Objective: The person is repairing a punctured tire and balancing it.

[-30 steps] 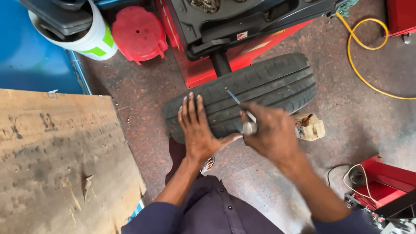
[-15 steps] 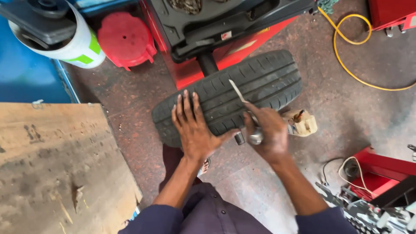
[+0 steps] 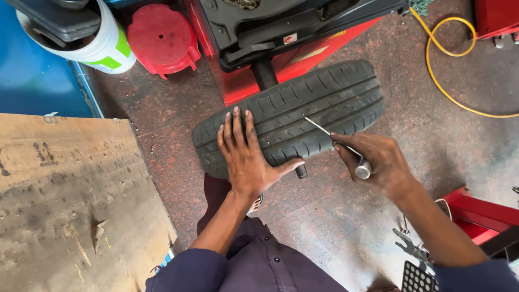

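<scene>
Since half a second ago the right hand (image 3: 378, 162) has drawn back off the tread, so the thin metal probe (image 3: 330, 132) now slants with only its tip at the tyre (image 3: 303, 116). Its fingers are clamped round the tool's silver handle. The left hand (image 3: 246, 154) lies flat on the tread, fingers spread and holding nothing (thumb low on the tyre's near edge). By the look of it, a spot is being probed; the next push needs the tip aimed squarely at the groove.
</scene>
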